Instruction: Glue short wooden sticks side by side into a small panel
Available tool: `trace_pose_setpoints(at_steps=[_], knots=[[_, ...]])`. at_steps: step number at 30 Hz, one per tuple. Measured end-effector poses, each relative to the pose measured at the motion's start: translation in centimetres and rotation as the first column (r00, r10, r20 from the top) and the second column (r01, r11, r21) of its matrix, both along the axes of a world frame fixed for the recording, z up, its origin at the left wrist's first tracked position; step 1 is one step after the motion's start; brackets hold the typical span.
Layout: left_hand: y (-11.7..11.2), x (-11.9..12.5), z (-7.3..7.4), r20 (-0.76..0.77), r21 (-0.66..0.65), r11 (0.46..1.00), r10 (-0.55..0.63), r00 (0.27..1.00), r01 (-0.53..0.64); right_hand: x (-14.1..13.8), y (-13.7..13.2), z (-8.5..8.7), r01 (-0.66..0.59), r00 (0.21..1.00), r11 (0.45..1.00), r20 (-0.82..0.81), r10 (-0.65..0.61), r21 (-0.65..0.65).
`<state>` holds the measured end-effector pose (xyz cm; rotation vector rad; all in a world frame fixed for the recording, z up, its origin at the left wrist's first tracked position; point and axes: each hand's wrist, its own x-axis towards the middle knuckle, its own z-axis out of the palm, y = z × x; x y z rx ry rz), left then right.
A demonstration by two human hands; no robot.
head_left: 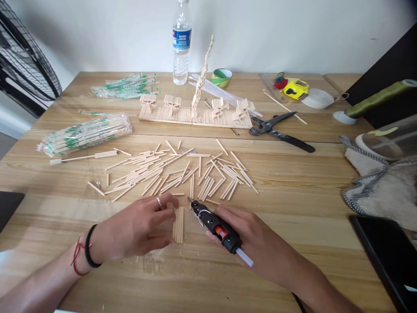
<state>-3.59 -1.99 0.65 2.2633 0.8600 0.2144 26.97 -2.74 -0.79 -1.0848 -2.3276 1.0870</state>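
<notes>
My right hand [239, 226] is closed round a black hot glue gun [211, 221]; a clear glue stick [244, 257] juts from its back end. The nozzle points up and left, just beyond the upper right of a small panel of wooden sticks [178, 224] laid side by side on the table. Against the panel's left side lies my left hand [143, 226], thumb and fingers apart, curved around its edge. Whether the fingertips press on it is hard to tell. Loose cut wooden sticks [140, 167] are scattered beyond both hands.
Behind the sticks stands a stick-built model [166, 115] with a tall knobbly spire. Pliers [276, 132], a yellow tape measure [296, 88], a water bottle [181, 52] and bagged sticks [91, 130] surround it. At right lie a cloth [368, 178] and a dark flat device [384, 256].
</notes>
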Motion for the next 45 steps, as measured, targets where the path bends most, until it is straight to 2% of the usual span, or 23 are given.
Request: trace_pose_setpoints(at_steps=[13,20,31,45], knots=[[0.11,0.28,0.14,0.045,0.024,1.0,0.017,0.999,-0.018,0.07,-0.09,-0.09,0.009,1.0,0.999,0.004,-0.009,0.034],[0.01,0.17,-0.19,0.029,0.03,0.999,0.02,0.999,-0.021,0.04,-0.04,-0.01,0.009,1.0,1.0,-0.001,-0.009,0.017],[0.05,0.15,0.21,0.024,0.03,0.999,0.015,1.0,-0.016,0.26,-0.09,0.04,0.004,1.0,1.0,0.008,-0.004,-0.002],[-0.01,0.15,-0.03,0.039,0.022,1.0,0.002,0.999,-0.002,0.11,0.0,0.42,0.002,1.0,1.0,0.005,-0.002,-0.014]])
